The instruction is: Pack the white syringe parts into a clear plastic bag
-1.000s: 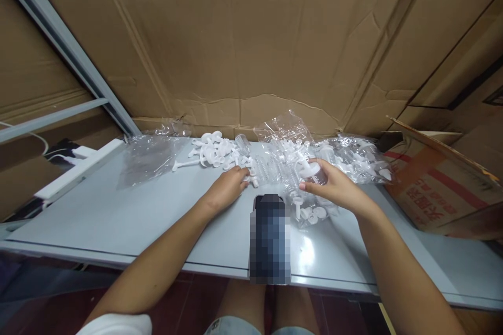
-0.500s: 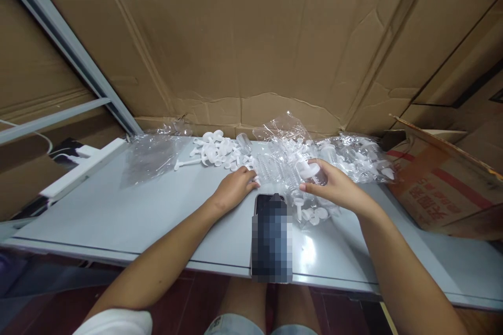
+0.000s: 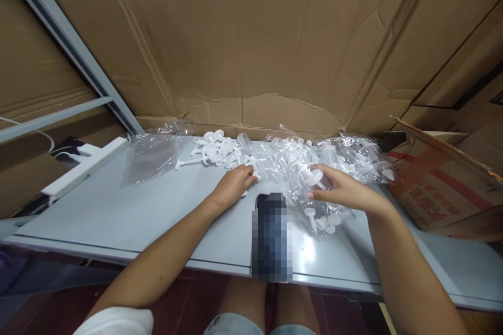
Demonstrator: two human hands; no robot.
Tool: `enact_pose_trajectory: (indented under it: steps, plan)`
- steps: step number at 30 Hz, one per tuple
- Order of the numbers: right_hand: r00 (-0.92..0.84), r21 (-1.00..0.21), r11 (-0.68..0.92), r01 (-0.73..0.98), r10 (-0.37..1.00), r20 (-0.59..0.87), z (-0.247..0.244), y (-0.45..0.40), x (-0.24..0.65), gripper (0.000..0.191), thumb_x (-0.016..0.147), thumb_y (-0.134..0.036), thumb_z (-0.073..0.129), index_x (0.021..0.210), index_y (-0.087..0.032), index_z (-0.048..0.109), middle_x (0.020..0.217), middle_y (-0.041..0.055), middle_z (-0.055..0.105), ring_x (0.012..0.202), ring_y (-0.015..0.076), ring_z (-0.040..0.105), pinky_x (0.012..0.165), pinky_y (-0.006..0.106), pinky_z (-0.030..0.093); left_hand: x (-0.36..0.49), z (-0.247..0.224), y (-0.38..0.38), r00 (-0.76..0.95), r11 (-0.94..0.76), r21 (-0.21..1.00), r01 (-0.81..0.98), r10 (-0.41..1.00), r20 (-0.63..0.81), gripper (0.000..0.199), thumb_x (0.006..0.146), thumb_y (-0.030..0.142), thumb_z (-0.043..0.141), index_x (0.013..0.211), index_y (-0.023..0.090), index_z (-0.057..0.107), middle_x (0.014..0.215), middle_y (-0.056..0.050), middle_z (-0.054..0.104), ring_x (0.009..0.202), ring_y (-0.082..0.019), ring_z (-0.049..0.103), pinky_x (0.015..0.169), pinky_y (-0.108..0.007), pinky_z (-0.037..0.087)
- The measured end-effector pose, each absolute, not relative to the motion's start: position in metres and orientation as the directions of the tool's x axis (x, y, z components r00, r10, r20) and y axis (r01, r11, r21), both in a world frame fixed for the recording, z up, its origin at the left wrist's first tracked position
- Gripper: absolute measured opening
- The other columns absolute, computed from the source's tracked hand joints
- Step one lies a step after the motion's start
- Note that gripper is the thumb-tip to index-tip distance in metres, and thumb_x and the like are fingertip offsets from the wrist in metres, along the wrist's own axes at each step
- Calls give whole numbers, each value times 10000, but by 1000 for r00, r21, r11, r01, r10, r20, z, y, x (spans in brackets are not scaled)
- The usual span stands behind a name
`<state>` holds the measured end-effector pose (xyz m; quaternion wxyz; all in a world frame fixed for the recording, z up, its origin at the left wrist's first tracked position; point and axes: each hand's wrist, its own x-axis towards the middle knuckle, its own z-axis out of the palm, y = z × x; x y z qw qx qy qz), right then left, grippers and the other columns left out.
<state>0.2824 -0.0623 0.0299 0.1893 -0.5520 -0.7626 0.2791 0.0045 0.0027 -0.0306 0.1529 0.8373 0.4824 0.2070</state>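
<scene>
My right hand (image 3: 338, 186) is closed around a clear ribbed plastic container with a white top (image 3: 314, 178), tilted over a clear plastic bag (image 3: 296, 165) of loose parts. My left hand (image 3: 236, 187) rests on the table beside a pile of white plastic parts (image 3: 216, 149), its fingers bent around small white pieces partly hidden beneath them. White stemmed and round pieces (image 3: 324, 222) lie in the near right part of the bag.
A phone (image 3: 273, 238) lies near the front edge of the grey table (image 3: 165, 225). An empty-looking clear bag (image 3: 153, 154) and a white power strip (image 3: 84, 167) are left. Another filled bag (image 3: 361, 157) and a cardboard box (image 3: 444, 188) stand right.
My right hand and the container have moved slightly right and down. The bag's near pieces have shifted right and its raised top has sunk. My left hand has moved a little left.
</scene>
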Motion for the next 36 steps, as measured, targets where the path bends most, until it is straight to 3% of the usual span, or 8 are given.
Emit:
enact_pose_trajectory:
  steps: [3,9,12,15,20,24,30,36]
  plan:
    - [-292,-601,228,766,957,-8,33,-64,287,456,743,-496,629,1082,-207,532,971,52,636,878,241,606,777,360,497,-3,-24,6,390,-505,489,711,862,323,173,878,326,495,812,189,578,847,-46,641,775,-193,587,714,-302,427]
    - [-278,-548,231,804,961,-3,39,-68,291,506,742,-516,615,1122,-192,530,970,68,662,870,250,626,770,363,510,-20,-1,3,8,-602,637,481,729,684,215,851,398,565,866,186,601,704,28,582,485,-71,441,506,-209,367]
    - [-299,-494,244,835,954,-35,41,-70,290,600,721,-524,629,1205,-186,523,1104,89,655,955,278,623,811,376,510,-20,6,-7,66,-692,566,448,657,751,188,848,372,583,848,186,610,675,31,571,483,-66,432,476,-198,353]
    - [-347,-470,268,841,934,-89,42,-71,287,621,732,-518,622,1247,-189,511,1229,92,609,1052,290,596,866,374,498,-19,10,-16,216,-765,382,518,550,807,135,847,322,599,832,189,618,699,21,595,525,-71,459,534,-200,390]
    - [-354,-437,276,856,929,-108,40,-73,282,625,747,-513,606,1265,-180,497,1181,97,630,1004,279,611,853,379,498,-18,11,-18,450,-787,193,586,515,730,132,900,300,520,882,182,577,785,-9,626,637,-101,547,626,-223,437]
    - [-374,-425,297,855,921,-107,38,-76,277,611,760,-514,594,1260,-180,491,1104,99,653,942,271,621,783,367,506,-16,8,-16,549,-788,137,600,531,646,171,921,311,475,872,172,562,847,-36,639,717,-130,588,645,-250,453]
    - [-416,-456,322,830,901,-120,35,-80,272,594,762,-500,609,1259,-195,498,1064,87,655,906,252,616,775,357,494,-19,9,-17,644,-812,282,511,579,499,181,904,342,502,957,195,594,918,-34,649,779,-136,613,700,-266,476]
    - [-444,-505,338,795,890,-104,33,-79,270,583,757,-483,627,1255,-206,503,1080,81,644,909,243,602,795,364,483,-16,14,-23,534,-736,515,439,675,509,188,887,357,525,883,214,648,864,-15,665,619,-91,562,570,-231,455]
